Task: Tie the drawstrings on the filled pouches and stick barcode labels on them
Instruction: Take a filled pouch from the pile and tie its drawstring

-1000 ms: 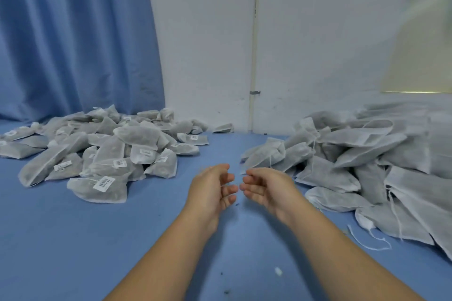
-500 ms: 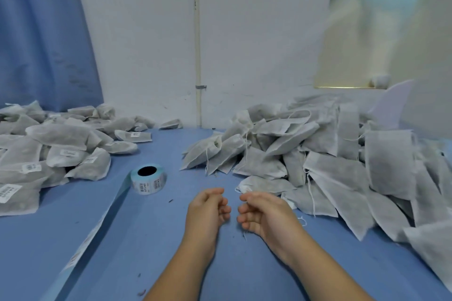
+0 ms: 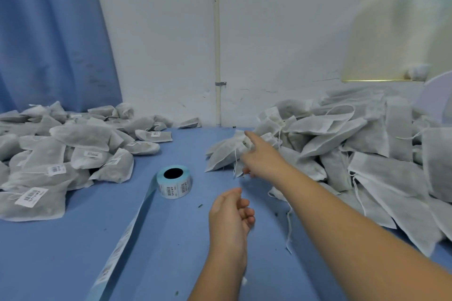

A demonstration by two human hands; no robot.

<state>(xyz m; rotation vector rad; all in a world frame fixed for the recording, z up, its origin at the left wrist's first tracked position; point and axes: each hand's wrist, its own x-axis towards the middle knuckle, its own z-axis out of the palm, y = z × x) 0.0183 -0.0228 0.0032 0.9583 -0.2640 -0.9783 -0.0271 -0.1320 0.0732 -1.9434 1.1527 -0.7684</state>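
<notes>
Fingers (image 3: 252, 137) of right hand (image 3: 265, 162) half hidden at pouch (image 3: 223, 155), left hand (image 3: 230, 215) curled

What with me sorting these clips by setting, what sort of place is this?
Probably a small packing workshop: a blue table bears a heap of unlabelled pouches, a heap of barcoded ones and a label roll.
</notes>
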